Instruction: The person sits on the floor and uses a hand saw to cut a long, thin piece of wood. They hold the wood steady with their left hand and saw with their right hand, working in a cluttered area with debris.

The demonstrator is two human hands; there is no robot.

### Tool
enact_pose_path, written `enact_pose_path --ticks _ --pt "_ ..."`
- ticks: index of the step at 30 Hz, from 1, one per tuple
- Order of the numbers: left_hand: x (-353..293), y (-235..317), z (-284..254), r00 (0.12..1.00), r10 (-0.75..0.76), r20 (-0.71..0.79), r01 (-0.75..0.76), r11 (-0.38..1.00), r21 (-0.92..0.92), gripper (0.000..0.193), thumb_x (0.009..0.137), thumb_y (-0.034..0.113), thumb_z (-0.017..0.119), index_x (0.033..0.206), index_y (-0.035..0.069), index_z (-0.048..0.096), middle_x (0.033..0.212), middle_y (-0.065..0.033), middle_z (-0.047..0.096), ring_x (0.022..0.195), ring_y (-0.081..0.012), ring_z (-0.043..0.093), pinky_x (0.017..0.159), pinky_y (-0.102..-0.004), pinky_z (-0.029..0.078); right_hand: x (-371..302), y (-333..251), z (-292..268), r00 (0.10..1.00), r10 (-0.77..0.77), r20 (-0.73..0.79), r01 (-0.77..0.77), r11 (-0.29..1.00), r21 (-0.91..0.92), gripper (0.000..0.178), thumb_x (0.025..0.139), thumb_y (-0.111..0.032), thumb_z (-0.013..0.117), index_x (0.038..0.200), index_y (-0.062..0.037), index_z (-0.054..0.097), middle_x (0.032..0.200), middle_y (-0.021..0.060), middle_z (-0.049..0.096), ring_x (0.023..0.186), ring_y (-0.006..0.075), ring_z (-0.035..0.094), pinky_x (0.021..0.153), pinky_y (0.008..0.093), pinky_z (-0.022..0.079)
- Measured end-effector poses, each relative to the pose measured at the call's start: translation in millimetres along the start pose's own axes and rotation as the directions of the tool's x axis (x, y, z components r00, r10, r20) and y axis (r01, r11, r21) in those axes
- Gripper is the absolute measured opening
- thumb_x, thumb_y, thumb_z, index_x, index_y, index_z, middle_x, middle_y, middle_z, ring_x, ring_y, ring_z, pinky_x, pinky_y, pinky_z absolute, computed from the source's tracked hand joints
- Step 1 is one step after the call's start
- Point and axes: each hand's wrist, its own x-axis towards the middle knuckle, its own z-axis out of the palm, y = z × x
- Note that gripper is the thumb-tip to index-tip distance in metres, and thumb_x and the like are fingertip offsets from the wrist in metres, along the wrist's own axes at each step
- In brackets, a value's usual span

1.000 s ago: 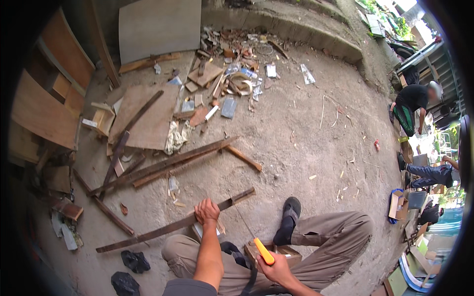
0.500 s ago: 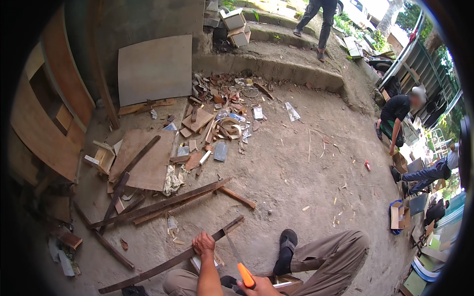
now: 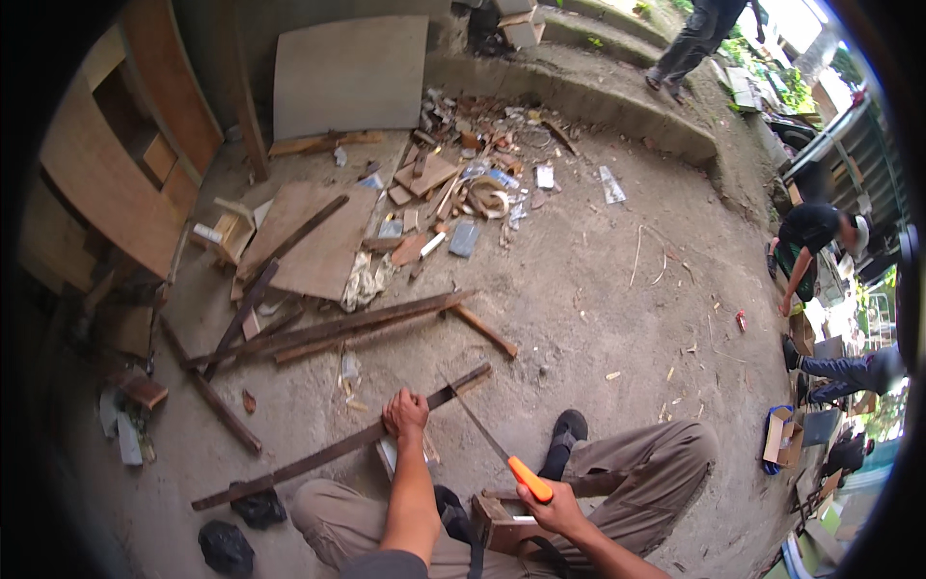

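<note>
My left hand (image 3: 406, 413) is wrapped over a long dark wooden strip (image 3: 328, 443) and presses it down. The strip slants from the lower left up to the right, above a pale block (image 3: 389, 454) partly hidden by my arm. In my right hand (image 3: 552, 510) is a handsaw (image 3: 530, 479), gripped by its orange handle. Its thin blade runs up and left, the tip end meeting the strip close to its far right end. A notch or cut mark there is too small to make out. By my feet, below the saw, stands a small wooden box (image 3: 502, 531).
More wooden strips (image 3: 338, 333) lie crossed ahead, with a plywood panel (image 3: 309, 241) and a scrap heap (image 3: 473, 183) beyond. Black plastic bags (image 3: 228, 547) sit lower left. One person (image 3: 815, 236) bends over at the right; another (image 3: 696, 43) is on the steps. A carton (image 3: 779, 434) stands at right.
My view has tilted downward. The saw has been drawn back to the right, so more blade shows beside the strip. My left hand keeps its hold. The person on the steps has moved right.
</note>
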Motion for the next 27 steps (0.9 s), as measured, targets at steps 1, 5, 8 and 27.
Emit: enact_pose_path --ticks 1,5,8,27 --pt "2 -3 -2 1.000 -0.019 0.008 0.019 0.999 -0.044 0.019 0.084 0.027 0.058 0.080 0.009 0.061 0.083 -0.0135 0.068 0.082 -0.0354 0.065 0.075 -0.0459 0.045 3 -1 1 1.000 0.003 -0.001 -0.003 1.000 -0.017 0.038 0.094 -0.035 0.068 0.085 0.0016 0.065 0.063 0.0179 0.058 0.051 0.0213 0.055 0.053 0.0369 0.045" --pt "-13 -12 -8 0.997 -0.015 -0.076 0.013 1.000 -0.017 0.029 0.091 0.036 0.057 0.084 0.008 0.061 0.087 -0.0142 0.068 0.088 -0.0346 0.064 0.079 -0.0456 0.044 2 9 1 0.999 -0.036 -0.026 0.036 0.999 -0.011 0.032 0.091 -0.029 0.074 0.082 0.0009 0.066 0.059 0.0154 0.056 0.050 0.0165 0.052 0.053 0.0348 0.046" --pt "-19 -15 -35 0.999 0.036 -0.003 -0.036 0.994 -0.103 0.035 0.094 0.043 0.056 0.089 0.008 0.061 0.092 -0.0140 0.068 0.092 -0.0341 0.064 0.083 -0.0466 0.043 11 6 -1 0.996 -0.088 0.020 0.089 0.993 -0.079 0.029 0.091 -0.026 0.073 0.081 0.0008 0.065 0.059 0.0149 0.057 0.049 0.0175 0.054 0.053 0.0347 0.045" --pt "-41 -100 -177 0.980 0.027 0.199 -0.069 0.977 0.204 0.064 0.089 0.062 0.060 0.128 0.011 0.057 0.117 -0.0188 0.062 0.114 -0.0352 0.057 0.098 -0.0473 0.044 1 -22 2 0.940 -0.338 -0.049 0.339 0.941 0.009 0.026 0.093 -0.014 0.069 0.077 0.0034 0.060 0.055 0.0062 0.046 0.054 0.0096 0.038 0.049 0.0314 0.036"
